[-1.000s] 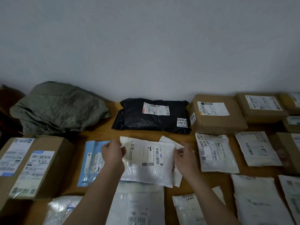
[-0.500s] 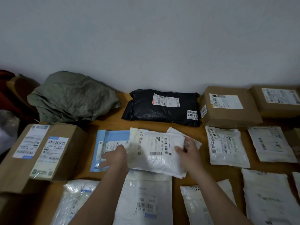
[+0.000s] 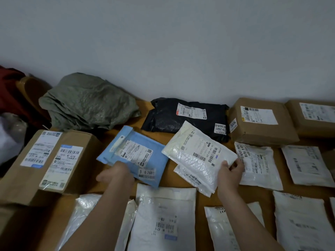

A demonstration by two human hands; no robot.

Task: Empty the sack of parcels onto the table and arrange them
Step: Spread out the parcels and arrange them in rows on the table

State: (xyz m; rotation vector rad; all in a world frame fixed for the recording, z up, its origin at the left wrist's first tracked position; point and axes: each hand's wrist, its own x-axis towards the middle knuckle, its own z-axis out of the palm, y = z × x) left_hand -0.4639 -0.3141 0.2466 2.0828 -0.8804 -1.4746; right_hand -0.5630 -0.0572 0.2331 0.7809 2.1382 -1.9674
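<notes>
From the head camera, your left hand (image 3: 116, 173) grips the near edge of the blue mailer (image 3: 134, 154), fingers curled under it, so it lies tilted beside the large cardboard box (image 3: 45, 160) at the left edge of the tabletop (image 3: 183, 180). Your right hand (image 3: 229, 173) pinches the right corner of a white bubble mailer (image 3: 197, 151), thumb on top; that mailer lies on a second white mailer (image 3: 194, 180) near the middle of the tabletop. The crumpled green sack (image 3: 87, 104) sits at the far left corner against the wall, with the black parcel (image 3: 184, 116) and two brown boxes (image 3: 261, 122) along the far edge. More white parcels (image 3: 259, 165) lie in rows toward the right and near edges.
</notes>
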